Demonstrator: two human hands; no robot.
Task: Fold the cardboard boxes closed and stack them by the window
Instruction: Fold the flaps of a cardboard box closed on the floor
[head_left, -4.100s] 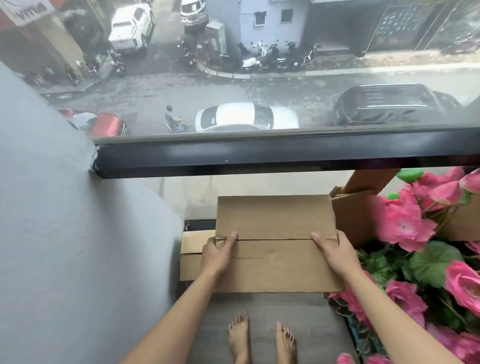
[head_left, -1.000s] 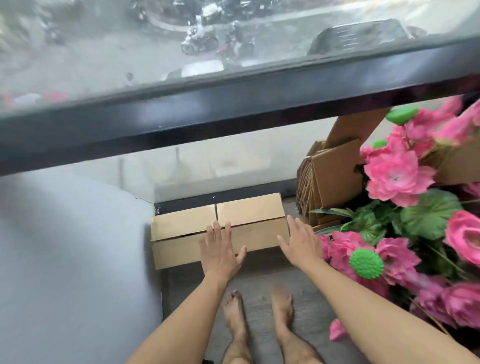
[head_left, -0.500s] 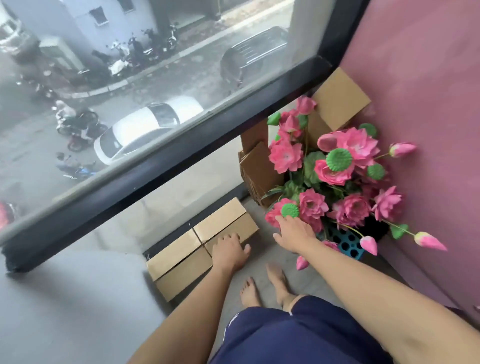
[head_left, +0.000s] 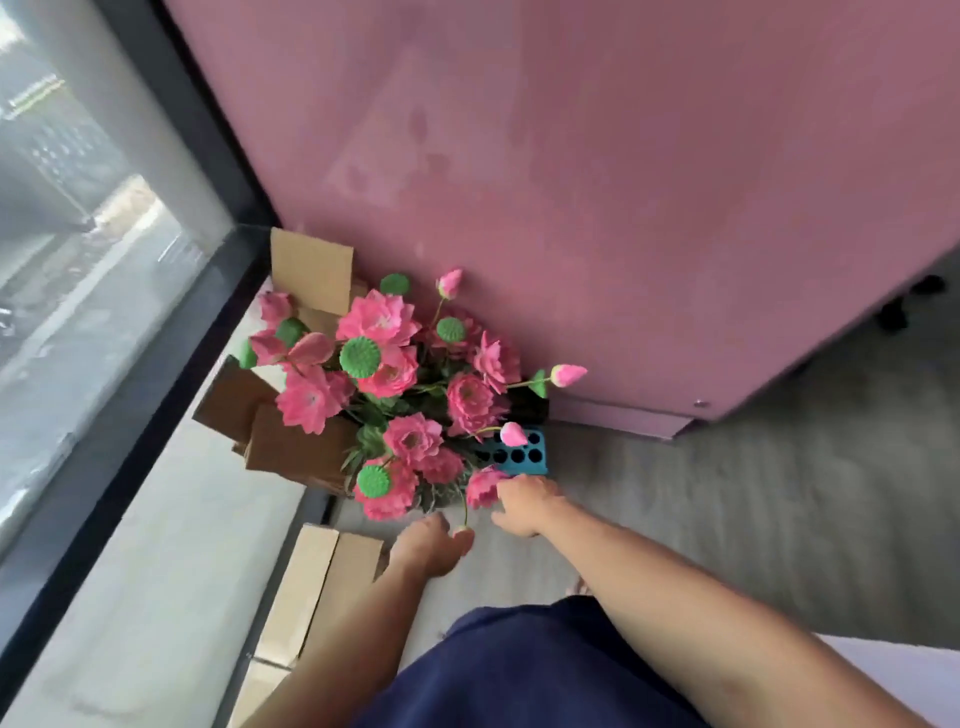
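While the closed cardboard boxes (head_left: 311, 587) lie on the floor against the window (head_left: 78, 270), bare grey floor (head_left: 727, 493) opens to the right. The left hand (head_left: 427, 545) hangs loose, holding nothing. The right hand (head_left: 524, 503) touches a pink flower (head_left: 483, 486), loosely curled. Both hands have left the boxes since before.

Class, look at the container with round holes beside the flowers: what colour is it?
The perforated container is blue, partly hidden by pink flowers; the head view shows it.
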